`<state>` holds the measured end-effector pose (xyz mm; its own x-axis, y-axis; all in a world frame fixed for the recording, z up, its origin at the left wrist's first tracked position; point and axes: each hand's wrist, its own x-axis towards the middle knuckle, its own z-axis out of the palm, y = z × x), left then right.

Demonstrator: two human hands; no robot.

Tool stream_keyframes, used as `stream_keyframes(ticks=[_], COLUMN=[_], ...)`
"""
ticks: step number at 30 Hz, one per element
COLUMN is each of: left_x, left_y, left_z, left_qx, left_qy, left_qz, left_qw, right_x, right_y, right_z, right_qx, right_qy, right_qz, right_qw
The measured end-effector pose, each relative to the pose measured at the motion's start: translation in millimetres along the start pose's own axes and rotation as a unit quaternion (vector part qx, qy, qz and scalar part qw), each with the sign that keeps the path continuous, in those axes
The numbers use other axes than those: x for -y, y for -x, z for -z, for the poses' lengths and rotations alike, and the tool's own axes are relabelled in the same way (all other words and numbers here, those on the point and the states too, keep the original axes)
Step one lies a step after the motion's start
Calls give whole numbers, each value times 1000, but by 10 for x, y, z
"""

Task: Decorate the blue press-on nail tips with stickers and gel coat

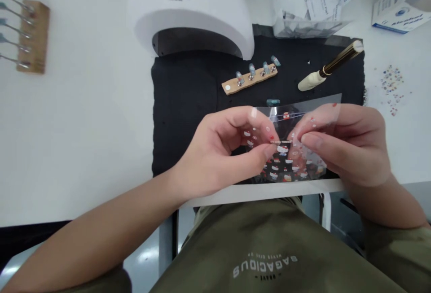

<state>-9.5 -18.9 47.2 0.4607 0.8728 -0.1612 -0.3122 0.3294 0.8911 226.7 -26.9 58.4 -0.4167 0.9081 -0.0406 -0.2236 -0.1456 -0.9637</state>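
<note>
Between my two hands is a clear sticker sheet [283,167], printed with small red and white cartoon figures, held above the black mat. A pair of blue lines crosses its upper part, like the seal of a clear bag. My left hand [232,149] pinches near the middle of the sheet, thumb and index tips almost together by a white figure. Whether a single sticker sits between those tips cannot be made out. The right side of the sheet is gripped by my right hand [350,145], thumb in front and fingers showing through the plastic behind.
Beyond the hands, a wooden stand [232,85] carries several decorated nail tips; one loose teal nail tip [273,102] lies nearby. A cream bottle [311,80] with dark cap, white nail lamp [191,10], tub of pads [310,28], pad box [400,10] and scattered gems [392,80] surround them.
</note>
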Motion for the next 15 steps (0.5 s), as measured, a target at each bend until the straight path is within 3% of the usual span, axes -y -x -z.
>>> stream_keyframes(ticks=[6, 10, 15], left_x=[-10, -14, -23], left_y=[-27, -29, 1], left_z=[11, 9, 6], left_qx=[17, 27, -14], left_qy=[32, 38, 39], left_qz=[2, -3, -27], left_qw=[999, 999, 999], right_x=[-7, -14, 13], right_y=[-9, -41, -67], right_z=[15, 46, 56], right_qx=[-27, -53, -76], right_qy=[3, 20, 24], right_qz=[-3, 54, 56], right_qw=[1000, 997, 995])
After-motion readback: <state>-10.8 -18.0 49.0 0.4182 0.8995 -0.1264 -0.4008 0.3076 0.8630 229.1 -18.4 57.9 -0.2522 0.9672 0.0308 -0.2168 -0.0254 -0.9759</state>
